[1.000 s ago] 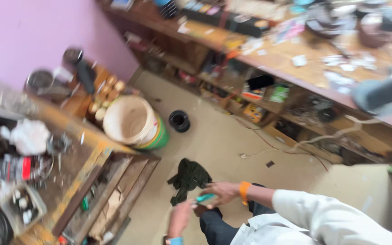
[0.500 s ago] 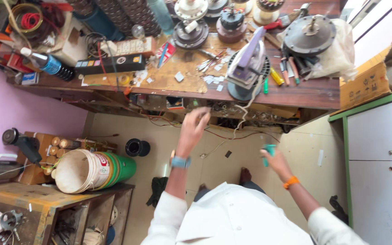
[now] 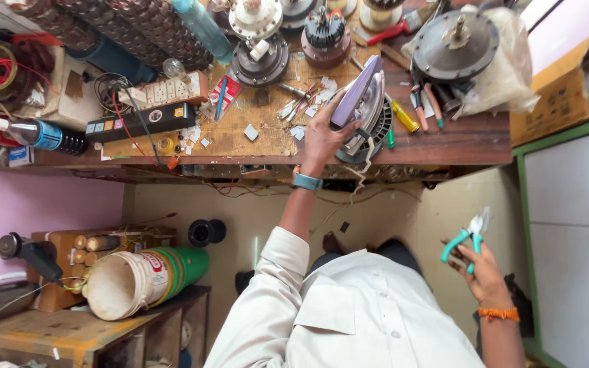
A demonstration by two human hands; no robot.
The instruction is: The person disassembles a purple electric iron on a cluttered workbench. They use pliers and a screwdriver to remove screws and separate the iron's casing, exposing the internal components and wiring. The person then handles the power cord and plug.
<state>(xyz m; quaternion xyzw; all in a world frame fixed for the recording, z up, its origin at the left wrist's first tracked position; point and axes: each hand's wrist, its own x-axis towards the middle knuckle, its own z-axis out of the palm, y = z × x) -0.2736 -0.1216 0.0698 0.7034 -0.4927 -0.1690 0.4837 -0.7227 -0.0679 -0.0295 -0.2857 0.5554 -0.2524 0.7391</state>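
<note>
Two hands, two different jobs right now. My left hand [image 3: 322, 133] has reached the lilac clothes iron [image 3: 361, 102], which is tipped up on its edge near the front of the wooden counter [image 3: 444, 146], just beside a yellow-handled screwdriver [image 3: 405, 117]. Half a second ago that hand was in the air, short of the counter. Now my fingers are curled round the iron's near side, with the palm against its body. I read that as the reach being over and the hold on the iron just begun. I cannot tell whether it has lifted at all.

My right hand [image 3: 482, 272] has barely moved. It hangs low at my side, well away from the counter, with the fingers closed on the teal-handled pliers [image 3: 465, 238], whose nose points up.

The iron's pale cord [image 3: 363, 174] trails over the counter's edge. Near my left wrist lie scraps of white paper and wire. Further back stand the dark fan motors [image 3: 257, 41], and off to the left lies a black extension board [image 3: 141, 123]. Down by my left leg, a white and green bucket [image 3: 144, 279] lies on its side.
</note>
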